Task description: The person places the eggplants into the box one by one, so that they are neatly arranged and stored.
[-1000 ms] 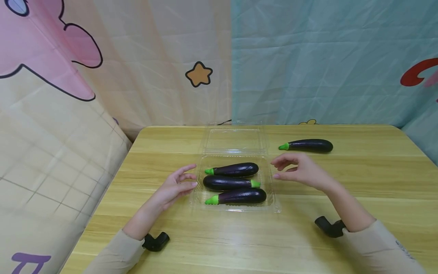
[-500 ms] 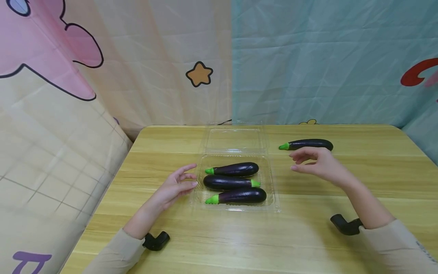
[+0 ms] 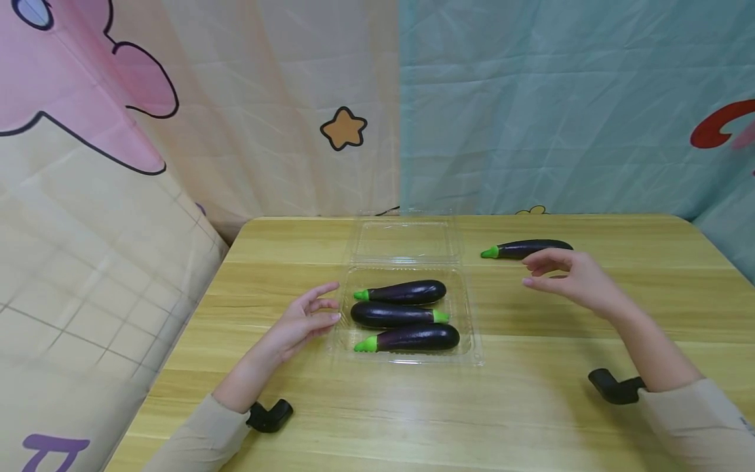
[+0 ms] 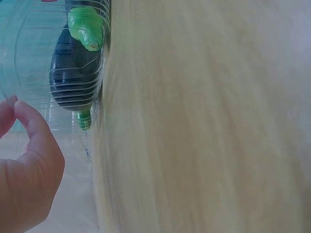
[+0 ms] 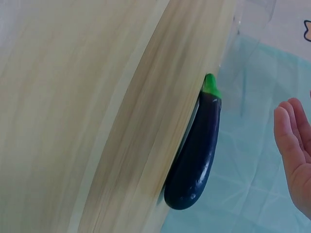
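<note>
A clear plastic clamshell container stands on the table with its lid folded back. Inside lie three eggplants: the rear one, the middle one and the front one. At the container's left rim my left hand has thumb and fingertips on the edge; the left wrist view has the rim at the thumb tip. My right hand hovers over the table with loosely bent fingers, holding nothing. Just behind it a fourth eggplant lies on the table, its thick end partly hidden in the head view.
The wooden table has its back edge close to a patterned curtain. Black camera mounts sit at both wrists, the left mount and the right mount low over the tabletop.
My right hand has moved away from the container to the right, coming in front of the loose eggplant. The left hand, the container and the eggplants have stayed put.
</note>
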A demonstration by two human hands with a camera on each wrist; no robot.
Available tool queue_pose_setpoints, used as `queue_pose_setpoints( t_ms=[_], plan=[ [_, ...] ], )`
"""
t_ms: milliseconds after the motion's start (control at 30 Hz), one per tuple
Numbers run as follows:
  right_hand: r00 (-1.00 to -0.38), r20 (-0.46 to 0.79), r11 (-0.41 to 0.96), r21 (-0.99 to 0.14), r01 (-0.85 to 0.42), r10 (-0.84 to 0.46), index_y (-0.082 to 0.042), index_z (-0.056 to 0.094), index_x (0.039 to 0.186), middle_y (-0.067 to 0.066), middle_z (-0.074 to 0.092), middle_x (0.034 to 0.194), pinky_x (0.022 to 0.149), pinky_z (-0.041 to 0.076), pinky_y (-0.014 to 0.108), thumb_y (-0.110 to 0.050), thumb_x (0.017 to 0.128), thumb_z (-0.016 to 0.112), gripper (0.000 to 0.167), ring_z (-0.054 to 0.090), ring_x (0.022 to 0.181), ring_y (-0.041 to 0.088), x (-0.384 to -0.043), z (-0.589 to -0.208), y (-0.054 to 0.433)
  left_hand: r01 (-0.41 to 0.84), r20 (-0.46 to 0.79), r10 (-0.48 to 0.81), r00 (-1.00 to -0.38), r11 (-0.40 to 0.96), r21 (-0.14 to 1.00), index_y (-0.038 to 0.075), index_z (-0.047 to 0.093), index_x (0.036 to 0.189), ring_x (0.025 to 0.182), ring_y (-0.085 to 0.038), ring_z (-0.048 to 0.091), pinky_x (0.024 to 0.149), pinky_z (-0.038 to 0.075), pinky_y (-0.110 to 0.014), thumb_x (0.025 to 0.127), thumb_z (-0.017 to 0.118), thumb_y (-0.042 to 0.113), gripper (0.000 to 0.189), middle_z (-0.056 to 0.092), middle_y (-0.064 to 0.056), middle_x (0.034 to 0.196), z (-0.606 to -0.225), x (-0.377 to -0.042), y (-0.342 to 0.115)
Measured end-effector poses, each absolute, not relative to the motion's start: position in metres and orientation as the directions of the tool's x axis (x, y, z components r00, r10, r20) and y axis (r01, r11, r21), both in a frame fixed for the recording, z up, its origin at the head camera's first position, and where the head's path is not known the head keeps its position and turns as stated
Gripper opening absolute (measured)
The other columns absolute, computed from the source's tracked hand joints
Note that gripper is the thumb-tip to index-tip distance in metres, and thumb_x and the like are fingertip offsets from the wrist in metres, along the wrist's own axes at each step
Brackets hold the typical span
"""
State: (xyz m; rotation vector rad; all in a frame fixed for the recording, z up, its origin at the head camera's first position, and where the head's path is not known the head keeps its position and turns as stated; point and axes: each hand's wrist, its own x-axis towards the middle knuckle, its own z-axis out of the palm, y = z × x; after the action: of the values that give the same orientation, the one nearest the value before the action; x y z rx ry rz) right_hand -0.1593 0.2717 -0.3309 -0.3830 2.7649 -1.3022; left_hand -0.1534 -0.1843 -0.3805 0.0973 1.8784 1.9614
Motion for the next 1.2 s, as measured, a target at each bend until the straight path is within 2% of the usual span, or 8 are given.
queue_pose_setpoints(
  t_ms=[500,767,933,1200],
  plan=[
    [-0.978,0.096,0.639,-0.744,-0.194,-0.185,-0.005,0.06,0.115,-0.016,0.061,0.098,0.069,0.046,0.015,-0.024,0.085,0.069,0.037,0.054,0.088,-0.003,-0.163,-0.335,0.298,-0.249,-0.237,0.343,-0.909,0.008,0.968,0.003,0.028,0.144,0.08,-0.008,0.057,0.072,0.05,-0.021,0.087,0.057,-0.005,0.064,0.049,-0.009,0.109,-0.38,-0.153,-0.184],
    [-0.987,0.08,0.665,-0.731,-0.154,-0.141,-0.004,0.06,0.115,-0.01,0.062,0.1,0.068,0.043,0.014,-0.027,0.085,0.069,0.039,0.052,0.086,-0.006,-0.167,-0.34,0.309,-0.24,-0.228,0.35,-0.909,0.009,0.971,0.003,0.028,0.144,0.082,-0.009,0.058,0.072,0.05,-0.021,0.087,0.057,-0.004,0.064,0.049,-0.011,0.111,-0.38,-0.153,-0.185],
    [-0.99,0.079,0.673,-0.727,-0.139,-0.119,-0.004,0.059,0.115,-0.014,0.062,0.096,0.068,0.042,0.014,-0.029,0.085,0.069,0.041,0.052,0.085,-0.007,-0.17,-0.342,0.315,-0.241,-0.23,0.348,-0.909,0.014,0.971,0.003,0.028,0.144,0.083,-0.009,0.057,0.072,0.05,-0.021,0.088,0.057,-0.004,0.064,0.049,-0.012,0.112,-0.38,-0.153,-0.185],
    [-0.996,0.057,0.7,-0.708,-0.09,-0.07,0.002,0.055,0.121,-0.01,0.06,0.099,0.067,0.041,0.015,-0.034,0.086,0.067,0.052,0.048,0.084,-0.012,-0.177,-0.344,0.325,-0.242,-0.23,0.349,-0.909,0.009,0.97,0.003,0.028,0.144,0.083,-0.01,0.058,0.072,0.05,-0.021,0.087,0.057,-0.004,0.064,0.049,-0.009,0.109,-0.38,-0.153,-0.185]
  ],
)
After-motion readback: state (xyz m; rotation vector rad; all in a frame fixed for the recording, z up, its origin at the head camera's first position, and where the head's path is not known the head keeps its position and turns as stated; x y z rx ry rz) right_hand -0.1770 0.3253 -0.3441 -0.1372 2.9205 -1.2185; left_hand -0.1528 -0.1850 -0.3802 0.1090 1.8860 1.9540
